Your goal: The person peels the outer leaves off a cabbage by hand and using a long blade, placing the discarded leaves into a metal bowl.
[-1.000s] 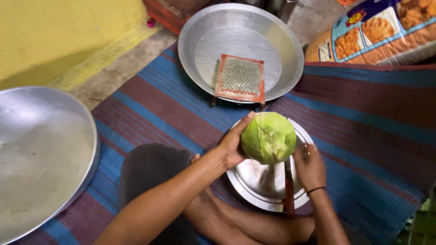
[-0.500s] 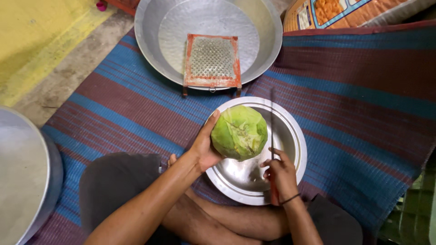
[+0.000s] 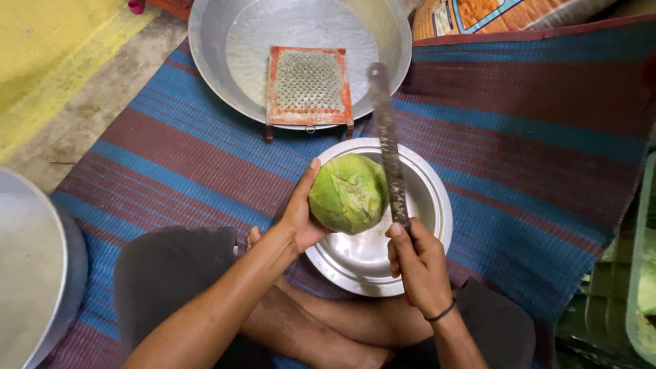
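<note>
— So, from the head camera, what do the hands have?

— Left hand (image 3: 299, 219) cups a round, pale green cabbage (image 3: 348, 193) from its left side, fingers spread against it and thumb up along the top edge. The cabbage sits just over the shallow round steel plate (image 3: 437, 205), and I cannot tell whether it touches it.

— And the other one?

— Right hand (image 3: 418, 263) is wrapped tight around the handle of a long, dark-bladed knife (image 3: 388, 147), fingers closed on it. The blade points away from the person, running up just beside the right side of the cabbage, its tip reaching over the rim of the big round metal basin (image 3: 225, 75).

— What lies in that basin?

— A flat square grater with a worn red frame (image 3: 308, 85), leaning at the near rim.

— Underneath?

— A woven mat striped blue and maroon (image 3: 547, 137) on the floor, with the person's crossed legs on it. Another wide metal pan (image 3: 31, 266) sits at the far left edge, well apart from the plate.
</note>
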